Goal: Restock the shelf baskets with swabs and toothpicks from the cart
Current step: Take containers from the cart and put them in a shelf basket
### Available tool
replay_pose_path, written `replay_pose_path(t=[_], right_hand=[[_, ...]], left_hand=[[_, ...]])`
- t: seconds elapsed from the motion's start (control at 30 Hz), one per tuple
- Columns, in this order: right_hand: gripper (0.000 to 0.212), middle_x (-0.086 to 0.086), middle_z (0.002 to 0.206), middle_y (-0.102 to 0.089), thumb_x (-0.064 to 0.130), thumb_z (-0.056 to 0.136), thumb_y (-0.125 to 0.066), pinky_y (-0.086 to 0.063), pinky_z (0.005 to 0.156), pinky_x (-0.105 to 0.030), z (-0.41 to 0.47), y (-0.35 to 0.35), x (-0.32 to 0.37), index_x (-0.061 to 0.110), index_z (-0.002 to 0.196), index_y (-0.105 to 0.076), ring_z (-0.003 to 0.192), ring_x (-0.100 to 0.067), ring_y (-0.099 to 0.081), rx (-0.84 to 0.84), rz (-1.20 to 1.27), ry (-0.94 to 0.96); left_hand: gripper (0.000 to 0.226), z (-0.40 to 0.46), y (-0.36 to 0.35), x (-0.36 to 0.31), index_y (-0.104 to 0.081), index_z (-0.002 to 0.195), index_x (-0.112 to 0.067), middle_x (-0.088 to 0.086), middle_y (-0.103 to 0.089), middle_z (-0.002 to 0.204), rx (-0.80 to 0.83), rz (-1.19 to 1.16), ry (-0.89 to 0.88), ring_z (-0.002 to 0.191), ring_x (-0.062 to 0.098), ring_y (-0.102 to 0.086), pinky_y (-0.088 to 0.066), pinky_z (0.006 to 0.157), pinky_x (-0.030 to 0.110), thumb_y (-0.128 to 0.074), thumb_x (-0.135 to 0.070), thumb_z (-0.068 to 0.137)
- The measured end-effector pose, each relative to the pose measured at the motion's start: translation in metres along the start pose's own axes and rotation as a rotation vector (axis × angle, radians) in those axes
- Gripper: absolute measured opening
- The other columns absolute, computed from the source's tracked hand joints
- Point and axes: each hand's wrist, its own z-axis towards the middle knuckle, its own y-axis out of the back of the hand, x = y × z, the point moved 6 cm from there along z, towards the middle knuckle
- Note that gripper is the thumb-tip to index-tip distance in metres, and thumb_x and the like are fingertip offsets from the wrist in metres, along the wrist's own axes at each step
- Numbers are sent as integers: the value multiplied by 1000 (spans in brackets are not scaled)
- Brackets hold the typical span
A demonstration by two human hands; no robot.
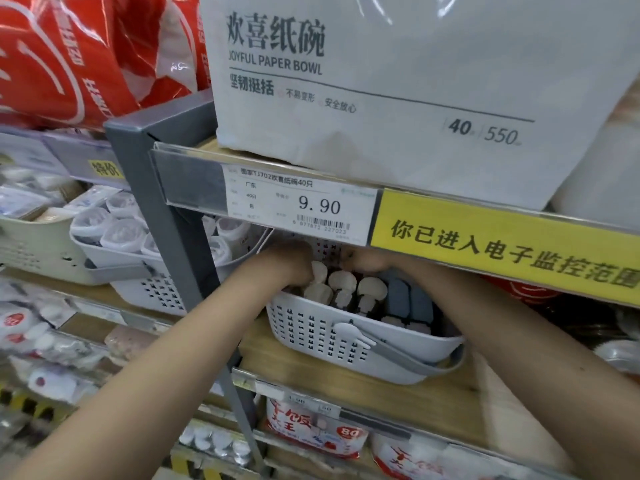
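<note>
A light grey perforated basket [322, 332] with a grey handle sits on the wooden shelf. It holds several round white-capped containers [343, 284] and blue-grey containers [408, 299]. My left hand [294, 265] reaches into the basket's back left, its fingers curled down among the white containers. My right hand [363, 261] is at the back of the basket under the upper shelf's edge, and its fingers are mostly hidden. What either hand holds is not visible.
The shelf above carries a large paper bowl pack [398, 81] and a price strip [298, 206] that overhangs the basket. A grey upright post [173, 237] stands to the left. Another grey basket [117, 251] of white packs sits further left. Packaged goods [311, 431] fill the lower shelf.
</note>
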Motion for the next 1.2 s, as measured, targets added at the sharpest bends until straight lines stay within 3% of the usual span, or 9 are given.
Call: replay_pose_path(t=[0.07, 0.13, 0.23, 0.3, 0.4, 0.57, 0.7, 0.9, 1.2], right_hand=[[49, -31, 131, -46, 14, 102, -35, -35, 101, -24, 6, -3, -24, -25, 132, -29, 129, -46, -37, -70, -68, 58], [46, -20, 155, -17, 11, 105, -22, -23, 111, -28, -33, -5, -19, -7, 146, -12, 143, -30, -24, -10, 58, 134], [47, -7, 151, -34, 29, 105, -26, -32, 104, -29, -94, -3, 11, 11, 149, -28, 138, -23, -35, -71, 260, 62], [45, 4, 143, -45, 44, 100, -34, -38, 94, -29, -135, 7, 36, 29, 142, -38, 127, -19, -45, -344, 139, 131], [40, 7, 132, -52, 42, 98, -39, -38, 91, -25, -174, -11, 69, 24, 132, -50, 120, -14, -48, -661, -29, 411], [30, 10, 124, -50, 29, 95, -40, -27, 103, -15, -187, -80, 119, 20, 120, -55, 117, -4, -45, -743, -34, 634], [29, 13, 118, -55, 30, 96, -40, -36, 94, -17, -155, -153, 182, 23, 117, -58, 111, -2, -49, -521, -16, 765], [32, 20, 127, -45, 38, 100, -39, -39, 96, -21, -65, -276, 313, 31, 131, -47, 119, -2, -44, -67, -26, 682], [32, 7, 126, -52, 31, 100, -42, -37, 91, -17, 0, -370, 519, 21, 129, -52, 116, -7, -47, 42, -21, 865]], left_hand=[[31, -23, 15, -7, -57, 118, -5, 11, -60, 116, -91, -85, -42, 102, 22, -55, -36, 77, 24, -46, -26, 98], [30, -53, 28, -14, -56, 121, -10, 7, -59, 122, -217, -161, -114, 101, 16, -52, -32, 78, 21, -44, -27, 99], [34, -102, 28, -13, -49, 129, -18, 6, -59, 121, -476, -179, -181, 96, 18, -55, -45, 81, 29, -45, -29, 97], [38, -136, 17, -6, -49, 131, -18, 4, -60, 118, -614, -145, -214, 98, 20, -57, -46, 81, 27, -44, -29, 95], [43, -178, -12, 14, -50, 131, -16, -3, -56, 123, -574, -158, -186, 107, 10, -50, -35, 89, 16, -36, -33, 94], [47, -242, -70, 93, -43, 136, -32, -20, -48, 128, -524, -318, 76, 114, -5, -45, -33, 92, 7, -30, -51, 96], [46, -298, -123, 185, -42, 133, -41, -29, -43, 128, -528, -536, 404, 114, -9, -41, -39, 93, 13, -36, -52, 88], [28, -417, -193, 323, -52, 116, -38, -24, -57, 110, -558, -693, 750, 105, 2, -57, -45, 92, 26, -58, -28, 90], [30, -558, -233, 489, -60, 119, -21, -8, -65, 113, -630, -696, 1104, 100, 9, -60, -46, 89, 32, -62, -22, 89]])
